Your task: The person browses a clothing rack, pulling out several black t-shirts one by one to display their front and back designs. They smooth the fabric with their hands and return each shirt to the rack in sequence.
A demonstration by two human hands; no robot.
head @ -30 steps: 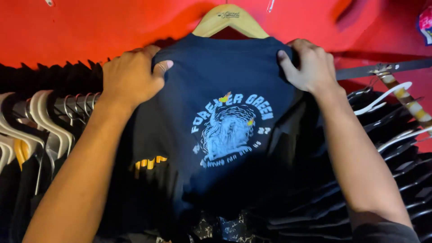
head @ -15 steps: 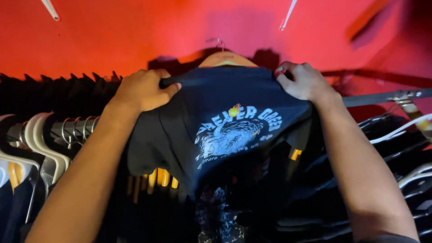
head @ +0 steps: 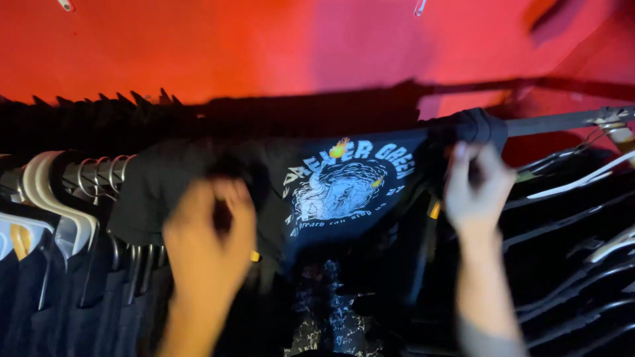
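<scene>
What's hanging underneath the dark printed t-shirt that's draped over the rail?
Below the dark printed t-shirt, between the left hand and right hand, hangs a black garment with pale speckled print. The shirt covers its hanger and upper part.

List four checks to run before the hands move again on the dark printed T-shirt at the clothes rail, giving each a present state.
1. Dark T-shirt with pale round print draped over the metal clothes rail: ok.
2. Left hand gripping the shirt: cannot tell, blurred.
3. Right hand holding the shirt's edge: cannot tell, blurred.
4. Print facing outward and visible: ok.
5. Pale hangers on neighbouring garments apart from both hands: ok.
</scene>
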